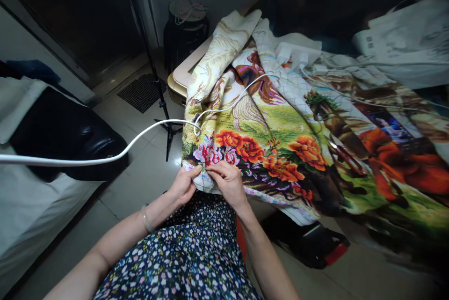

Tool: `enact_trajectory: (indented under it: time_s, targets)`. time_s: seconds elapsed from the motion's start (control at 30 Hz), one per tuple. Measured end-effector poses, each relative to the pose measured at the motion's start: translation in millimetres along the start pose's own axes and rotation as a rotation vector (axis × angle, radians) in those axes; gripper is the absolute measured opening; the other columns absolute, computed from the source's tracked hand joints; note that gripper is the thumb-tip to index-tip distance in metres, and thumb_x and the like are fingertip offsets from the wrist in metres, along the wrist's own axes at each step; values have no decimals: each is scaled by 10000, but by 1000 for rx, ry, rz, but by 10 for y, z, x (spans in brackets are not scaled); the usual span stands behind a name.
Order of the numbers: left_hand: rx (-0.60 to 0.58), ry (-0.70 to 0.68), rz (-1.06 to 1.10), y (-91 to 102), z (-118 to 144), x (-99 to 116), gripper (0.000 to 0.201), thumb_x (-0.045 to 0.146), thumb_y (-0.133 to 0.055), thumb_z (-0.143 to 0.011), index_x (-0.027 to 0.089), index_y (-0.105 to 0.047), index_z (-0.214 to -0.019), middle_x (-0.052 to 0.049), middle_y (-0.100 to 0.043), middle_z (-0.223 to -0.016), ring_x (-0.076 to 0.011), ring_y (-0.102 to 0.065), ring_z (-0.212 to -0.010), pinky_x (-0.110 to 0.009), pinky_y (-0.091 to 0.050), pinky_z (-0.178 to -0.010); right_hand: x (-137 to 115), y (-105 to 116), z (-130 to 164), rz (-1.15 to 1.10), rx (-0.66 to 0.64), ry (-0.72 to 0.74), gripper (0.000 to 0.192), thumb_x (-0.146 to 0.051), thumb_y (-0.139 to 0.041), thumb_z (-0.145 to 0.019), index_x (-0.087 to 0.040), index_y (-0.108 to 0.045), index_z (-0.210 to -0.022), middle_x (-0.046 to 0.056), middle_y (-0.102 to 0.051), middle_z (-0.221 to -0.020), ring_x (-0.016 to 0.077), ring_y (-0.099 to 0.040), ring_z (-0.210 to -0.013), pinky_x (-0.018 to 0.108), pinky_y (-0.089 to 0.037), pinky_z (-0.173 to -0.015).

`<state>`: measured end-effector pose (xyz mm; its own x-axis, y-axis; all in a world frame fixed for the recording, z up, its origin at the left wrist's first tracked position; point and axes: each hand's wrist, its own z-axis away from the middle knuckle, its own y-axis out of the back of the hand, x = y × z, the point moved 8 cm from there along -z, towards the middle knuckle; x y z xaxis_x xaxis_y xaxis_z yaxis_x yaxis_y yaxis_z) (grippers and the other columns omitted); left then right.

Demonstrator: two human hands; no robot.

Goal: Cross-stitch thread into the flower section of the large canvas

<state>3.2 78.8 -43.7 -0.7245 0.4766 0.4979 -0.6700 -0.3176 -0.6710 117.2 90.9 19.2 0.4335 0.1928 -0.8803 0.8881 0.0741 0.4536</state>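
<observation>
A large embroidered cloth (238,117), cross-stitch by its look, drapes over a table and down to my lap. It bears orange and pink flowers on a green and dark ground. My left hand (184,185) grips the cloth's near left edge, thumb on top. Close beside it, my right hand (228,180) is closed in a pinch at the same edge. What its fingertips hold is too small to make out. Greenish thread seems to lie on the fabric between the two hands. A white cable (140,143) crosses over the cloth from the left.
White chargers (283,52) and a lit phone (387,122) lie on the cloth to the right. A white plastic bag (407,40) is behind them. A black tripod (163,103) stands beyond the table corner. Left is a black padded seat (66,131); a black object (308,239) is on the floor.
</observation>
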Motion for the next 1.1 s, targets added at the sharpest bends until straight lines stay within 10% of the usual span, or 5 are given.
enact_trajectory:
  time_s: [0.47, 0.63, 0.87, 1.1]
  targets:
    - [6, -15, -31, 20, 22, -14, 308, 151, -787, -614, 115, -671, -897, -39, -704, -788, -142, -643, -703, -265, -505, -731, -286, -126, -2, 234, 67, 37, 199, -197, -466, -899, -198, -661, -863, 103, -612, -1006, 199, -609, -868, 306, -498, -769]
    - [-21, -13, -43, 6, 17, 25, 244, 165, -771, -645, 106, -661, -854, -39, -689, -727, -149, -636, -650, -294, -516, -724, -350, 75, 89, -366, 71, -51, 154, -336, -490, -927, -213, -556, -863, 64, -645, -838, 158, -614, -663, 291, -512, -606]
    - [-21, 22, 5, 50, -21, 52, 477, 139, -768, -650, 114, -620, -1103, -111, -727, -936, -251, -672, -950, -398, -502, -916, -451, 174, 468, -1001, -295, -154, 476, -665, -599, -753, -248, -392, -656, -110, -273, -366, 55, -189, -276, 195, -267, -285]
    - [-23, 1, -13, 53, -20, 59, 407, 150, -765, -657, 103, -632, -1039, -105, -726, -909, -248, -684, -902, -401, -516, -902, 10, -43, 167, -332, -87, -278, 184, -366, -527, -886, -195, -597, -895, -50, -461, -511, 99, -415, -432, 207, -331, -426]
